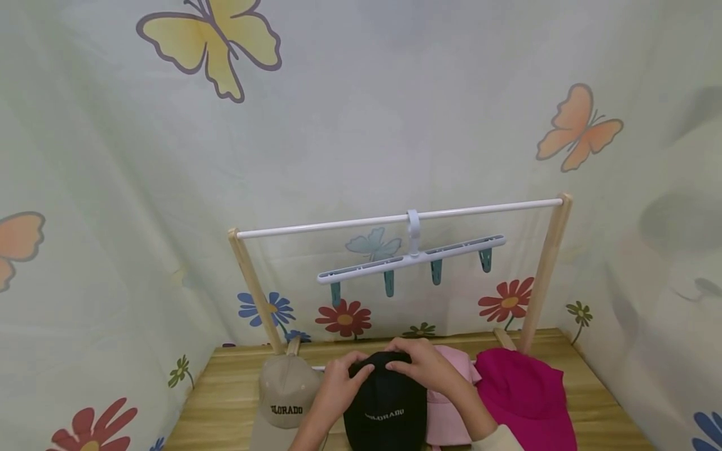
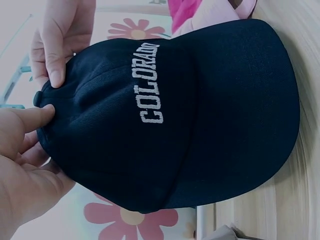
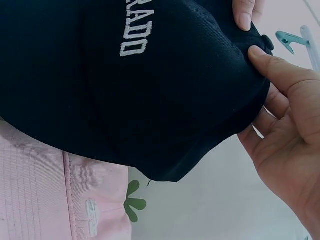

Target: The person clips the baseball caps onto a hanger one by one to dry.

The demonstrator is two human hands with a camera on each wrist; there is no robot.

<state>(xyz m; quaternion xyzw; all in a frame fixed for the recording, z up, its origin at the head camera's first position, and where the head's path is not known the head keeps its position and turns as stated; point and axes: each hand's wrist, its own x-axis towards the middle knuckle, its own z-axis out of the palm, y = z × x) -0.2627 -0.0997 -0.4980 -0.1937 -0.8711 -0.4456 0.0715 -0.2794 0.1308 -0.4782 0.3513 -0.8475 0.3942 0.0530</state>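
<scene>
A black baseball cap (image 1: 386,404) with white COLORADO lettering is between my two hands, its brim toward me. My left hand (image 1: 342,383) pinches the top of the crown on the left, thumb on the front cloth and fingers behind. On the other side of the top button, my right hand (image 1: 425,366) pinches the crown the same way. In the left wrist view the whole front of the black cap (image 2: 165,115) and its curved brim show. The right wrist view has the right hand's thumb (image 3: 280,70) pressed near the button.
A beige cap (image 1: 289,388) lies left on the wooden table (image 1: 214,401); a pink hat (image 1: 448,419) and a magenta cap (image 1: 524,394) lie right. Behind them stands a rack with a white rod (image 1: 338,224), carrying a white hanger (image 1: 414,257) with several teal clips (image 1: 389,284).
</scene>
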